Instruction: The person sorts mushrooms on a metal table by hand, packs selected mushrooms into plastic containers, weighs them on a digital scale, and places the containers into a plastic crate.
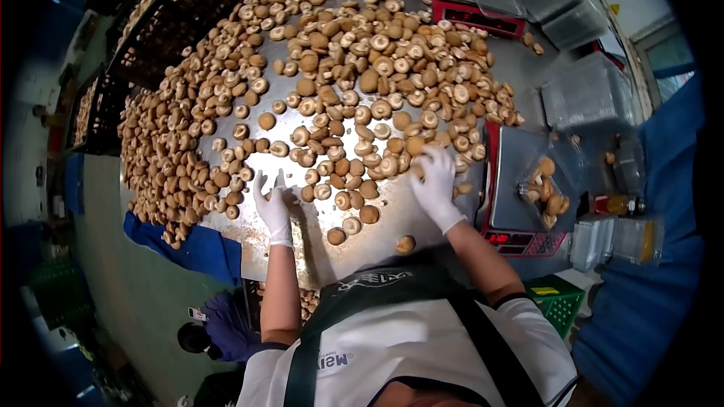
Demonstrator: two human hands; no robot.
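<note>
My left hand (273, 205), in a white glove, hovers over the bare metal just left of the loose mushrooms. Its thumb and fingers are spread, with nothing between them. My right hand (435, 187), gloved as well, is at the near edge of the mushroom pile (392, 68), its fingers curled round a mushroom (417, 170) that they partly hide. Brown-capped mushrooms with pale stems cover much of the steel table (332, 256). To the right, a red-framed scale (513, 181) carries a clear plastic tray with several mushrooms (544, 192) in it.
Another red scale (479, 11) stands at the far right. Clear plastic containers (588, 94) are stacked along the right side. Black crates (173, 22) of mushrooms stand at the far left. A blue cloth (185, 249) hangs over the left table edge, near a crouching person (226, 324).
</note>
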